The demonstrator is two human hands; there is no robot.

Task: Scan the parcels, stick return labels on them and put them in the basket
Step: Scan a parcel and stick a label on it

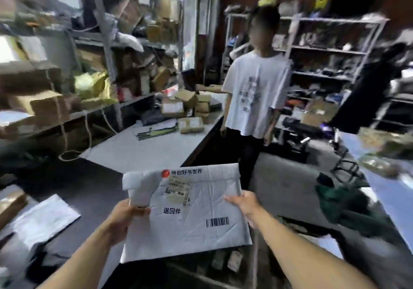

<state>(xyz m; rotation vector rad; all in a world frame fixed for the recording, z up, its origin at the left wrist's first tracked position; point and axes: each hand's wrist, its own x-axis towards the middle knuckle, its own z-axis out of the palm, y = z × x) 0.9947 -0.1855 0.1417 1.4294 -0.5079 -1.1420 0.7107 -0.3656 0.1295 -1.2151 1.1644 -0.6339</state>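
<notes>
Both hands held the white parcel (187,217) in mid-air before you: left hand (125,219) fingers pinched its left edge, right hand (243,206) clasped the right edge (long axis ran away from you); no basket was discernible.

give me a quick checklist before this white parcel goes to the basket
1. Both hands on the white parcel: ok, left hand grips the left edge, right hand the right edge.
2. Return label on: ok, printed return text and a barcode show on the face.
3. Scanned: cannot tell.
4. Basket location: cannot tell, no basket is plainly in view.
5. Path ahead: not ok, a person in a white shirt stands just beyond the parcel.
</notes>
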